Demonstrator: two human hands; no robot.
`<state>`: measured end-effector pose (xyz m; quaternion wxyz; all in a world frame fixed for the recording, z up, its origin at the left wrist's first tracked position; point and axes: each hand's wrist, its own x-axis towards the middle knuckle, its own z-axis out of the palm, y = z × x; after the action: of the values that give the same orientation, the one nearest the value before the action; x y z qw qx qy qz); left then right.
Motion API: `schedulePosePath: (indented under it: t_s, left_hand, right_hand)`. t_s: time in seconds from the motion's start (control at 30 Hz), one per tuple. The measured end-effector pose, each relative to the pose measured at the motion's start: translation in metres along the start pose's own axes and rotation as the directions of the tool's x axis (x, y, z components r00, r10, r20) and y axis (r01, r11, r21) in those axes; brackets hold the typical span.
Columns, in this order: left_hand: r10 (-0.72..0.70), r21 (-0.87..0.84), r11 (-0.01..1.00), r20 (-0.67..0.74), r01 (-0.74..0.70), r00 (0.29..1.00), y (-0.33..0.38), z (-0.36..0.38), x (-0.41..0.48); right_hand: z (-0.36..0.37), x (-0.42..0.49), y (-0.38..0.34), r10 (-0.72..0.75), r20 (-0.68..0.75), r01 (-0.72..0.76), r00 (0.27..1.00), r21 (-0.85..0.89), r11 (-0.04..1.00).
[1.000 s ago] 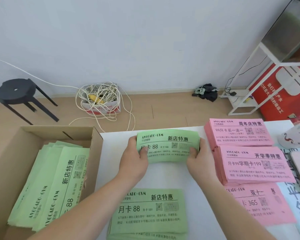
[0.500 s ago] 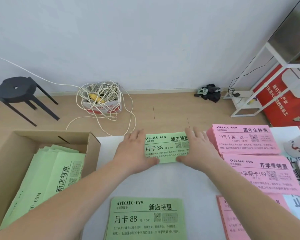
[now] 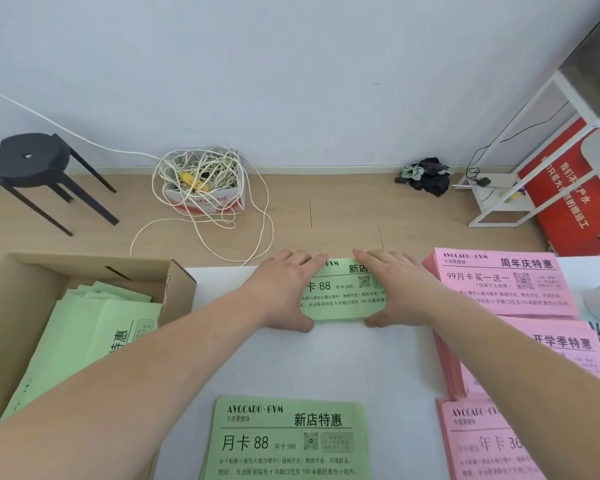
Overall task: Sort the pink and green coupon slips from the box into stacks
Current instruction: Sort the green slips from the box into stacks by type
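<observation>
Near green paper slip stack (image 3: 284, 438), 6 o'clock: "AVOCADO·GYM", "新店特惠", "月卡 88", "年卡 588". Far green paper slip stack (image 3: 343, 296), centre: "88", "年卡 588". Far pink paper slip stack (image 3: 499, 289), 3 o'clock: "AVOCADO·GYM", "周年庆特惠", "99月卡买一送一". Middle pink paper slip stack (image 3: 561, 344), 4 o'clock: "开学季特惠". Near pink paper slip stack (image 3: 478, 445), 5 o'clock: "年卡 36", cut off.

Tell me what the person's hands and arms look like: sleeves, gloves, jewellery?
The left hand and the right hand are bare: no gloves, no rings visible. No watch or band shows either. Both forearms are uncovered to the picture's edge; no sleeve is in view.
</observation>
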<state>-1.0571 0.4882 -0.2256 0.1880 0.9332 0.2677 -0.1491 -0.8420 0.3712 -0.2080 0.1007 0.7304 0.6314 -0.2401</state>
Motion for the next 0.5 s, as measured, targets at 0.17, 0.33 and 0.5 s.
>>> schedulePosePath:
  t_s: [0.17, 0.33, 0.5]
  left_hand:
    - [-0.036, -0.015, 0.999, -0.025, 0.035, 0.999, -0.002, 0.006, -0.009]
    - [-0.335, -0.492, 0.835, -0.097, 0.247, 0.937, 0.014, 0.012, -0.044]
    - [-0.516, -0.746, 0.578, -0.021, 0.33, 0.856, 0.026, 0.024, -0.063]
  right_hand:
    - [-0.003, -0.002, -0.004, 0.033, 0.045, -0.034, 0.998, 0.022, 0.999]
    - [-0.006, -0.009, -0.014, 0.092, 0.053, -0.092, 0.994, -0.018, 0.996]
    - [-0.001, -0.021, -0.025, 0.183, -0.004, -0.183, 0.983, 0.056, 0.982]
